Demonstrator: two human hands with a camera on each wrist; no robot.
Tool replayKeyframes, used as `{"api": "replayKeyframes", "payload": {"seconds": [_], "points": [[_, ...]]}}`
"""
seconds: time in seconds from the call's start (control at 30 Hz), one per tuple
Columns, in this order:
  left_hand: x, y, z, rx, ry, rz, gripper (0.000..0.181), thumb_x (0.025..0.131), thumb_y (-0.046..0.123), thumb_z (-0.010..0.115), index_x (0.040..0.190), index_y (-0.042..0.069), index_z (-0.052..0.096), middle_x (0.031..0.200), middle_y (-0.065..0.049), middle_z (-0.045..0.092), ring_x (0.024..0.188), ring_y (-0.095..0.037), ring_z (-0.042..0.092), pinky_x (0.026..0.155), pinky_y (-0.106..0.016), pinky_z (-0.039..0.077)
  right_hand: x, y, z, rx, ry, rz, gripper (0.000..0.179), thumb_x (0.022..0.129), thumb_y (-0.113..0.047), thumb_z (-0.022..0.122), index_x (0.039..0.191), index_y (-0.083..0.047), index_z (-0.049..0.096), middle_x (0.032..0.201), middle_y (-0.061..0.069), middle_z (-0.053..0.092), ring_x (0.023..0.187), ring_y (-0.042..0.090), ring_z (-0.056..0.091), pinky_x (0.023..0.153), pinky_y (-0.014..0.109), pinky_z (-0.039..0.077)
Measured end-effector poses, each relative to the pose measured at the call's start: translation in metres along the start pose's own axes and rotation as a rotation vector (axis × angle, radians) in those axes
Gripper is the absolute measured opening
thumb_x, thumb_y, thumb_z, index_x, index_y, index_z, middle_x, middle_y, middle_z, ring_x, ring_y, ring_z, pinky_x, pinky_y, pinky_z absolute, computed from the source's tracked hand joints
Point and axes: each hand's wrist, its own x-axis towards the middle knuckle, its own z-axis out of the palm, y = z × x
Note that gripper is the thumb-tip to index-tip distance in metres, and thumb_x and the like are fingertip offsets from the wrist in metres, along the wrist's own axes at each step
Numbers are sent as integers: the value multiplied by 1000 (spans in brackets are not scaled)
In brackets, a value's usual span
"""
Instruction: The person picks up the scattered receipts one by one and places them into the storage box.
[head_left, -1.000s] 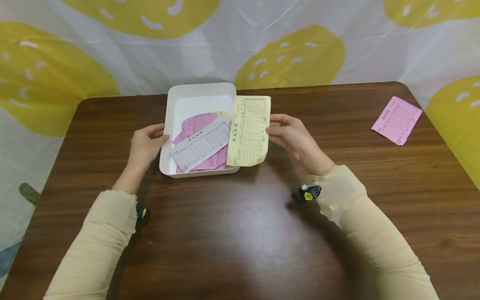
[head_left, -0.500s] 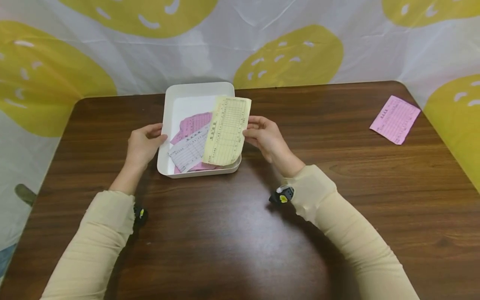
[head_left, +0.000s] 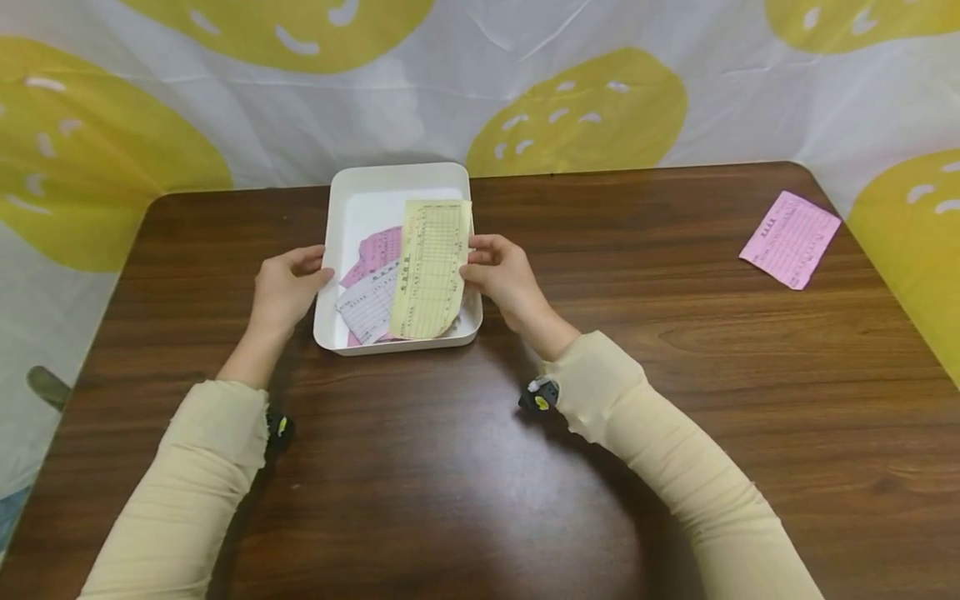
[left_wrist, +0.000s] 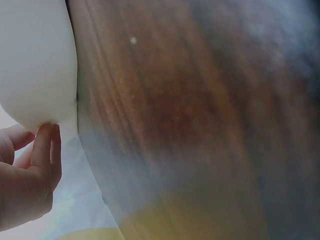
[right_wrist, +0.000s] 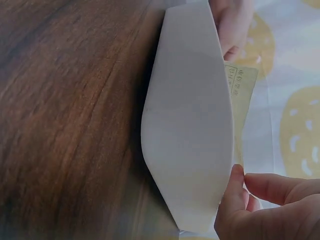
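A white plastic tray (head_left: 397, 348) stands on the table, with pink slips (head_left: 375, 250) and a white printed slip (head_left: 369, 304) lying in it. Its left rim is pinched between the thumb and fingers of my left hand (head_left: 283, 287); the left wrist view shows those fingers (left_wrist: 44, 150) against the tray wall. Above the tray's right half, my right hand (head_left: 506, 279) holds a yellow printed form (head_left: 431, 275) by its right edge. In the right wrist view, thumb and forefinger meet on the yellow paper (right_wrist: 242, 115) just over the rim. The form covers part of the slips underneath.
One pink slip (head_left: 791, 240) lies alone at the far right of the brown wooden table (head_left: 420, 483). A white curtain with yellow shapes (head_left: 581, 108) hangs right behind the table's back edge.
My right hand has carried the yellow form leftward, from beyond the tray's right rim to over the slips inside. The left hand has stayed on the tray's rim.
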Motion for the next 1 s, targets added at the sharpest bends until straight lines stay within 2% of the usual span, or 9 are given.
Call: {"api": "replayKeyframes", "payload": {"seconds": [0.2,0.47,0.73,0.87,1.0], "points": [[0,0,-1,-1,0,1,41,92,12,59,132,2,55,124,-22,63,111,-27,58,78,-16,41,0,0,4,-43,10,-14,42,85,12,54,126,9,50,85,1,51,82,12,51,66,17,50],[1,0,0,1,4,-3,41,92,12,59,132,2,56,124,-21,63,111,-27,59,81,-21,45,0,1,6,-89,6,-22,40,83,11,55,123,8,52,87,3,53,81,13,51,65,17,48],[0,2,-1,-2,3,-3,41,92,12,59,132,2,56,125,-21,63,111,-27,59,77,-16,42,1,0,7,-109,-16,-41,39,84,10,56,122,7,54,90,5,57,78,10,52,65,18,48],[0,2,-1,7,3,-10,42,93,13,59,133,3,55,126,-21,63,113,-28,58,82,-22,45,1,-1,9,-114,-38,-52,39,85,8,57,123,6,54,102,15,62,77,9,54,66,20,48],[0,0,0,9,1,-17,42,93,13,58,133,3,55,126,-21,63,114,-28,58,82,-22,45,0,-3,9,-125,-57,-56,40,86,5,58,126,5,54,119,24,62,88,15,60,72,23,51]]}}
